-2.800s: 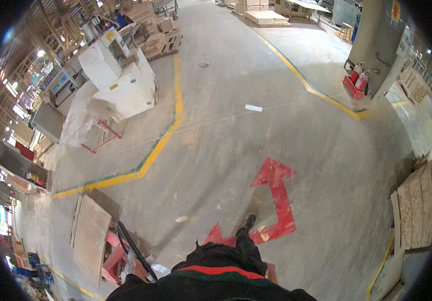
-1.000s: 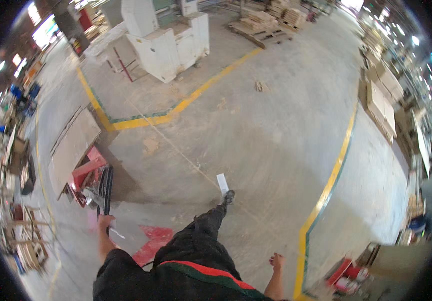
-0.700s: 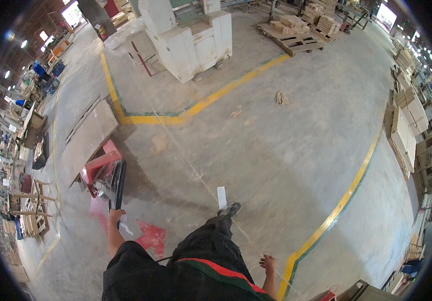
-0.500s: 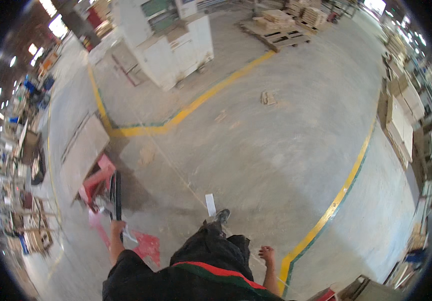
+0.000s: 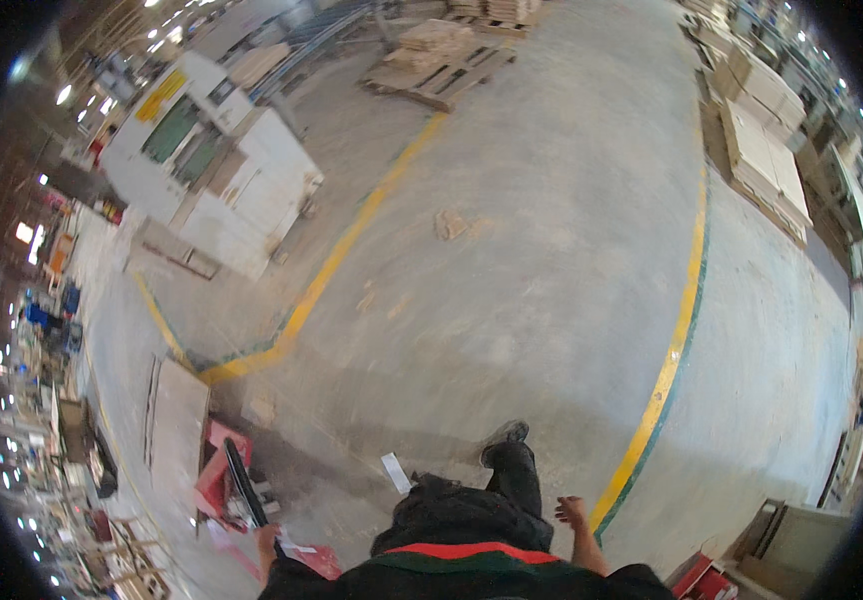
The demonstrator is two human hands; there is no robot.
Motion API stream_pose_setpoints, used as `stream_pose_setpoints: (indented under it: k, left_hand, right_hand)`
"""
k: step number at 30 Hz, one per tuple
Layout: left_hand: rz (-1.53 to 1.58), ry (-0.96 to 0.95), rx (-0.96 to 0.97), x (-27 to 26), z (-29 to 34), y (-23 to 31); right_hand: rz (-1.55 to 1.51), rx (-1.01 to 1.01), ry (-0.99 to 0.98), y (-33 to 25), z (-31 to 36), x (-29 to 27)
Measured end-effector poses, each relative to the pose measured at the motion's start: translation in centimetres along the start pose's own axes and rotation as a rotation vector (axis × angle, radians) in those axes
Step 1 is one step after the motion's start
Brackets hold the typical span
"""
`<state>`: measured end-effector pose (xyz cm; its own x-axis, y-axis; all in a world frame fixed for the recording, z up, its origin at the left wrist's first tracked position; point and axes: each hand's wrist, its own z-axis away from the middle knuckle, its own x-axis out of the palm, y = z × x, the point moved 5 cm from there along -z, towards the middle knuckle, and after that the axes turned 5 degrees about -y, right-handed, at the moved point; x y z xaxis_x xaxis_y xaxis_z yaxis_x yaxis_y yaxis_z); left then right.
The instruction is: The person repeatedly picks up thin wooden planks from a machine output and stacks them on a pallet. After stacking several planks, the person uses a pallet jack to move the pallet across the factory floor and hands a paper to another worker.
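My left hand, at the lower left, is closed round the black handle of a red pallet jack. A large flat greyish-brown board lies on the jack, its far edge close to the yellow floor line. On the lower right, my right hand hangs beside my body and holds nothing, its fingers loosely bent and apart. A white paper strip is on the floor in front of my legs, near my dark shoe.
Yellow lines mark the concrete floor. A white machine stands at the far left, and a wooden pallet with boards lies farther ahead. Stacked panels line the right side. A red object shows at the lower right.
I have stepped ahead and turned to the right: the machine and pallet have shifted left in view. The paper strip is closer to my body. My left hand stays on the handle.
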<state>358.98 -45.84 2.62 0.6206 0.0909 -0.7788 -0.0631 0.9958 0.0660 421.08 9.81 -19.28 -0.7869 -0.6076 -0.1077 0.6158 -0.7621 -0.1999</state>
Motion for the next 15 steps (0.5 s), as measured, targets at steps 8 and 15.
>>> stream_pose_setpoints:
  k: [8,15]
  left_hand:
    - [0.231,0.062,-0.104,5.1,-0.5,19.6]
    - [0.510,0.048,-0.260,9.8,0.1,36.2]
  right_hand:
    - [-0.036,-0.121,0.189,-19.0,-2.6,-21.4]
    - [0.020,-0.268,0.223,-39.6,-9.9,-30.6]
